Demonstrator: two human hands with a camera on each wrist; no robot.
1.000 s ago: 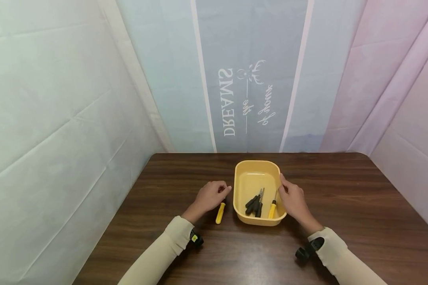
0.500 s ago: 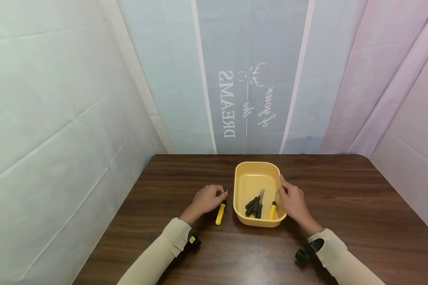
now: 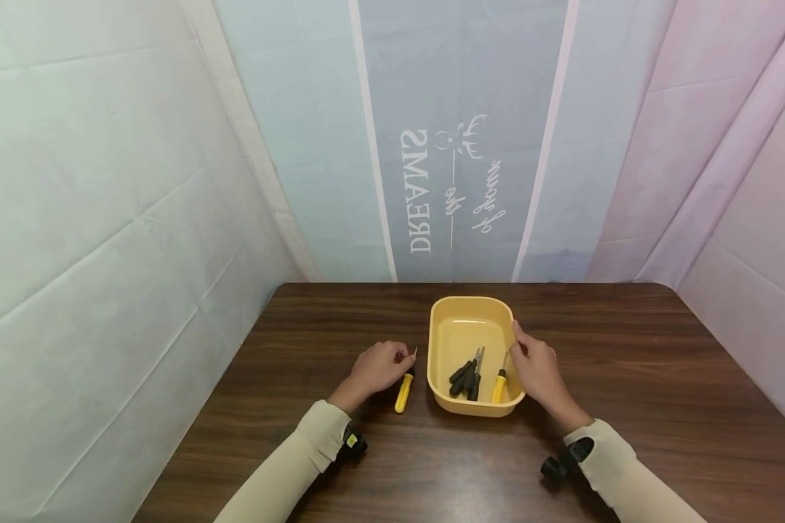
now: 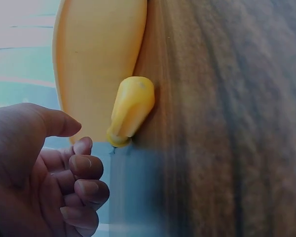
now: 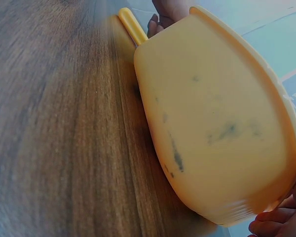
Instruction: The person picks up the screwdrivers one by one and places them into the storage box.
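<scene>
Two hands sit low on our brown table (image 3: 628, 378), one on each side of the yellow tub (image 3: 446, 327). Our left hand (image 3: 377, 367) lies knuckles up with its fingers curled in loosely; the fingertips are at the dark metal end of the yellow-handled screwdriver (image 3: 403, 391), which lies flat on the wood just left of the tub. From the head view we cannot tell whether those fingers pinch the shaft or only touch it. Our right hand (image 3: 538, 370) rests against the tub's right wall, forefinger stretched along the rim, the other fingers bent over the edge.

Inside the tub, near its close end, we see a bundle of black-handled tools (image 3: 467, 374) and a second yellow screwdriver (image 3: 500, 381) next to the right wall; only the head view looks into the tub.

The left wrist view shows what the head view hides: our left hand (image 4: 39, 173) with thumb out and fingers curled toward the palm, nothing between them, and the screwdriver's butt (image 4: 130, 111) apart from the fingers, close against the tub's outer wall (image 4: 96, 54). The right wrist view shows the tub's outer side (image 5: 212, 123) from low down, dark tool shadows showing through the plastic, our right fingertips (image 5: 276, 219) under its rim, and the screwdriver's handle (image 5: 133, 24) beyond.
</scene>
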